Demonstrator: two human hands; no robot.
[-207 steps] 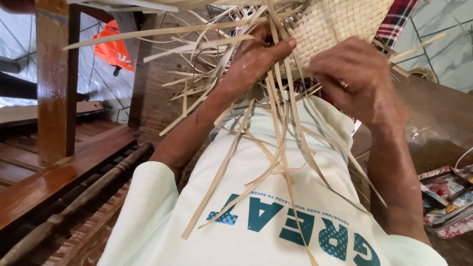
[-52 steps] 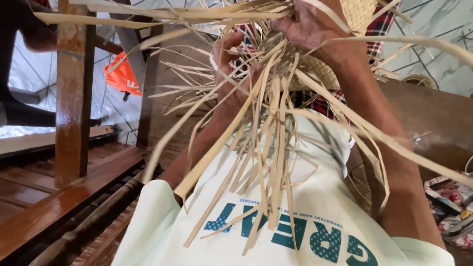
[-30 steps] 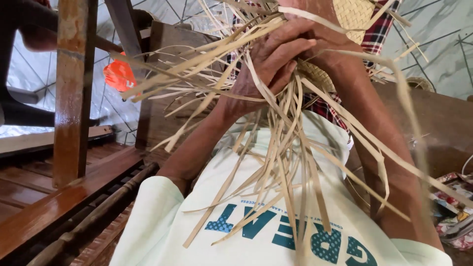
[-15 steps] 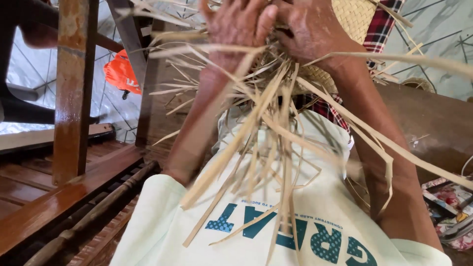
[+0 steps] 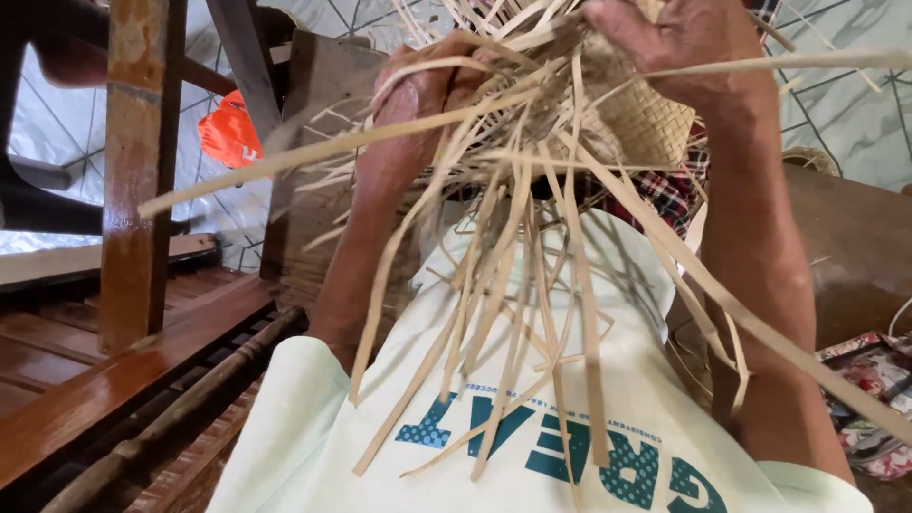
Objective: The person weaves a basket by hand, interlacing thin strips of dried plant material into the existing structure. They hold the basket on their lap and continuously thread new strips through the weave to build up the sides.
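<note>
A half-woven straw basket [image 5: 651,128] is held up high in front of me, with many loose pale straw strips [image 5: 518,294] hanging from its edge down over my light green shirt. My left hand [image 5: 427,90] grips a bunch of the strips near the woven edge, fingers closed around them. My right hand [image 5: 679,43] clasps the top of the woven part at the frame's upper edge, partly cut off. One long strip [image 5: 285,161] sticks out to the left, another runs off to the right.
A brown wooden post [image 5: 138,171] and wooden floor boards stand at the left, with a turned wooden rod [image 5: 180,408] lying low. An orange bag [image 5: 228,133] sits behind the post. A dark wooden table [image 5: 855,247] and colourful printed packets [image 5: 869,380] are at the right.
My hands have shifted along the basket edge, regrouping strips. The left hand moved down and leftward with a bunch, and the loose strips swung and spread out differently.
</note>
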